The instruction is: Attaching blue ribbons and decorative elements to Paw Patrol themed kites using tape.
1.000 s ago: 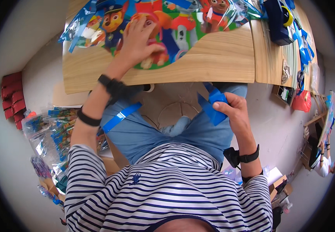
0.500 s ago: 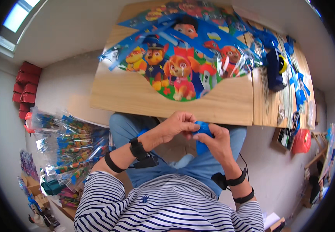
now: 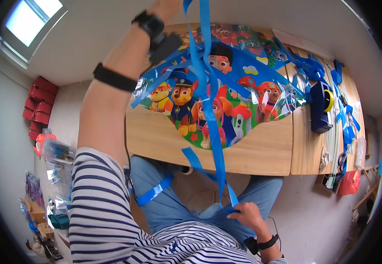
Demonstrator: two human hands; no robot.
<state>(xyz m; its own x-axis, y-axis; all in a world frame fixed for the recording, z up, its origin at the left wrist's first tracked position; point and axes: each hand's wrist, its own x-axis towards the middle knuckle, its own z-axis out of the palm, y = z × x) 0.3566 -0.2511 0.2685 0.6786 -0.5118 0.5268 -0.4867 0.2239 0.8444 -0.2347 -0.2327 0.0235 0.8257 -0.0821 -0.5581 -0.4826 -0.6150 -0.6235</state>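
Note:
My left hand (image 3: 168,8) is raised high at the top edge, partly cut off, closed on a blue ribbon (image 3: 217,152). Long loops of ribbon hang from it, past the table front and down over my lap. Low over my thigh, my right hand (image 3: 247,216) pinches the ribbon's lower part between thumb and fingers. A loose ribbon end sticks out to the left above my knees. Behind the ribbon, a glossy plastic sheet (image 3: 183,101) printed with cartoon dogs lies on the wooden table (image 3: 261,154), with blue strips across it.
At the table's right stand a dark blue tape dispenser (image 3: 321,108) with yellow tape, thin rods, more blue ribbons and scissors (image 3: 342,162). A blue strip (image 3: 155,190) lies across my left thigh. Red boxes (image 3: 41,102) are stacked by the left wall; a red bag (image 3: 349,183) hangs at right.
My left hand has swung from the lap up past the table, drawing the ribbon out long. My right hand has come down and nearer my body, still gripping the ribbon.

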